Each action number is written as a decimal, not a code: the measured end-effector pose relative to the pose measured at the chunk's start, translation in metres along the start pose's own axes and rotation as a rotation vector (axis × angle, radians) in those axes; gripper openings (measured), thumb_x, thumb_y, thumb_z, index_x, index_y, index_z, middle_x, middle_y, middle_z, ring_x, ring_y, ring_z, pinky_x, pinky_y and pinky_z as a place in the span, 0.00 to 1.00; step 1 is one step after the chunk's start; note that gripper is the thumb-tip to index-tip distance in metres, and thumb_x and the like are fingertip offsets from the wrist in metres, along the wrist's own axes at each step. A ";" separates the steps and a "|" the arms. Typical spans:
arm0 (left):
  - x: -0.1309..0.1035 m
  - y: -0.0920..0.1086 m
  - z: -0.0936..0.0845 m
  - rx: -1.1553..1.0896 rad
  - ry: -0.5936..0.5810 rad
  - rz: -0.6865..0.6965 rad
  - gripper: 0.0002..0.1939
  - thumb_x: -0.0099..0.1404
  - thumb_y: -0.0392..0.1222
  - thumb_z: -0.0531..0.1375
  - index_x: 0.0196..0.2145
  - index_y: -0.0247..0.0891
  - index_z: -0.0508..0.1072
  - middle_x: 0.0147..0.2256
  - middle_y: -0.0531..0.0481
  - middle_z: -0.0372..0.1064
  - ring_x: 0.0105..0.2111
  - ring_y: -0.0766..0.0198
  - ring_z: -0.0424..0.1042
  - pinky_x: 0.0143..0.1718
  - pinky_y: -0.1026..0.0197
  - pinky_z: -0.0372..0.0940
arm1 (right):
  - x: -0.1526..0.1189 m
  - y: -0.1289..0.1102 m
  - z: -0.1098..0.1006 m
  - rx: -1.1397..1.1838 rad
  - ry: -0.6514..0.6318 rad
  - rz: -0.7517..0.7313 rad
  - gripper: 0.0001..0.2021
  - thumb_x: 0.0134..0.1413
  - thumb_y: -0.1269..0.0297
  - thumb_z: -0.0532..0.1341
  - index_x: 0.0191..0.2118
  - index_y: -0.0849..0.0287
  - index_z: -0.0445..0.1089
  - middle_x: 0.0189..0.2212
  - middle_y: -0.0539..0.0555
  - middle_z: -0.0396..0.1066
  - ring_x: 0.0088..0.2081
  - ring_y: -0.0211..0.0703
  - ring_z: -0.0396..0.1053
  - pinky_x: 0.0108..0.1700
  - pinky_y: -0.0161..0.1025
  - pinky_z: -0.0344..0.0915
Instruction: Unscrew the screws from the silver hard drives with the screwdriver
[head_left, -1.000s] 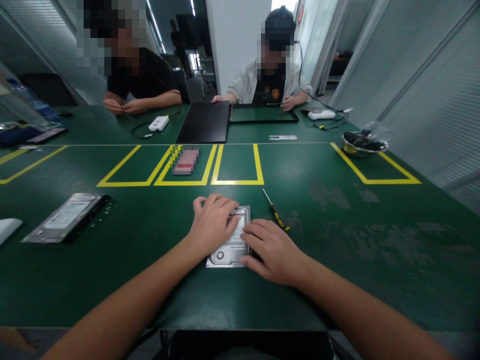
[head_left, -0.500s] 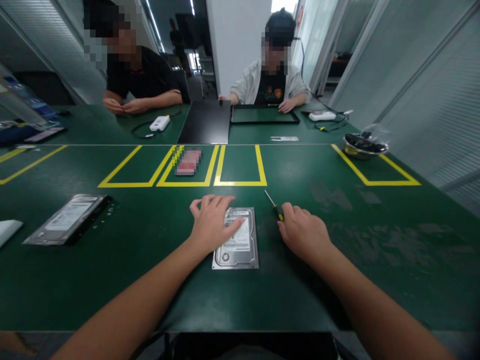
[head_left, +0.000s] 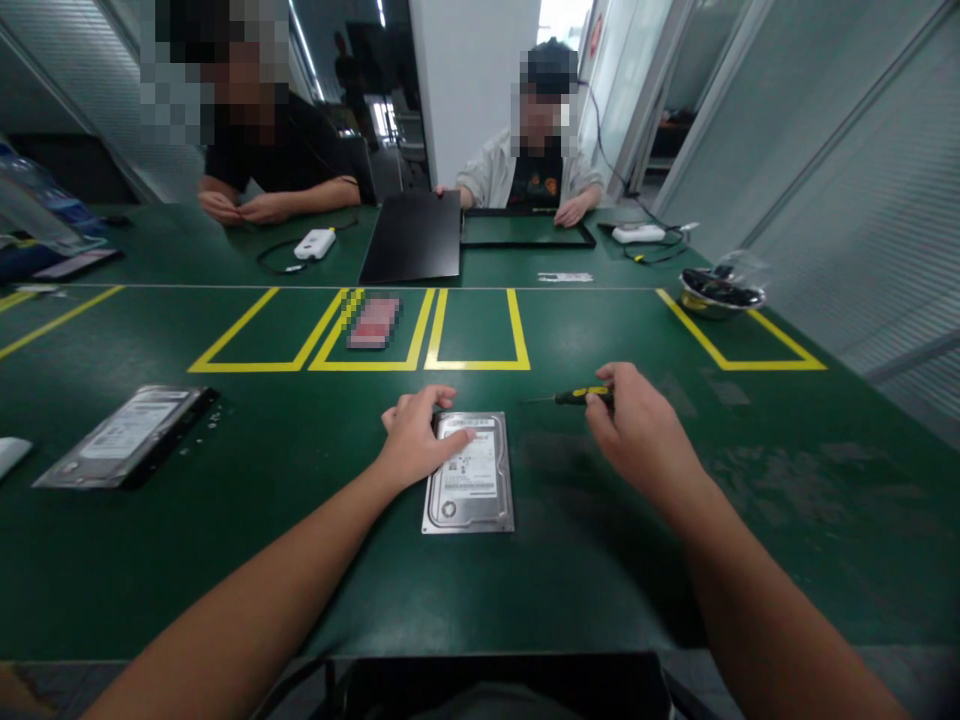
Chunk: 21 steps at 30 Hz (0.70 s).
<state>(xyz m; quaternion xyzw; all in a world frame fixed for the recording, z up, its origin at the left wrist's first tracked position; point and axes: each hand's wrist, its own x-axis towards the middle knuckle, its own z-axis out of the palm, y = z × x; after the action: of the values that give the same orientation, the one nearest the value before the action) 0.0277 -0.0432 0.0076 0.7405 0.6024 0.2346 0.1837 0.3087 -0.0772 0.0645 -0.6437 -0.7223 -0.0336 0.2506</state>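
Note:
A silver hard drive [head_left: 471,480] with a white label lies on the green table in front of me. My left hand [head_left: 416,432] rests at its upper left edge, fingers apart, the thumb reaching over the label. Right of the drive, my right hand [head_left: 630,410] is closed on a black and yellow screwdriver [head_left: 581,396], whose thin shaft points left. A second hard drive [head_left: 127,435] lies farther left, with small bits scattered beside it.
Yellow tape outlines cross the table [head_left: 360,590]; a pink object [head_left: 375,322] lies inside one. A bowl of dark items [head_left: 721,290] stands at the right. Across the table sit two people, one touching a black panel [head_left: 412,238] beside a black frame [head_left: 529,243].
My right hand has moved right and up, and the screwdriver has swung to nearly level. My left hand has shifted slightly toward the drive's left edge. The far person's black panel is tilted slightly.

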 end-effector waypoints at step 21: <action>0.003 -0.002 0.000 0.023 -0.022 0.018 0.29 0.56 0.60 0.63 0.52 0.46 0.66 0.48 0.48 0.72 0.50 0.48 0.65 0.50 0.47 0.54 | 0.047 -0.056 -0.033 0.716 0.190 -0.143 0.09 0.62 0.59 0.58 0.45 0.55 0.66 0.30 0.49 0.68 0.28 0.37 0.65 0.30 0.36 0.64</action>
<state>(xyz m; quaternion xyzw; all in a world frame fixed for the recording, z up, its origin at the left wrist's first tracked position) 0.0265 -0.0399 0.0070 0.7504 0.5965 0.2212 0.1796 0.2644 -0.0556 0.1277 -0.4572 -0.7050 0.1442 0.5225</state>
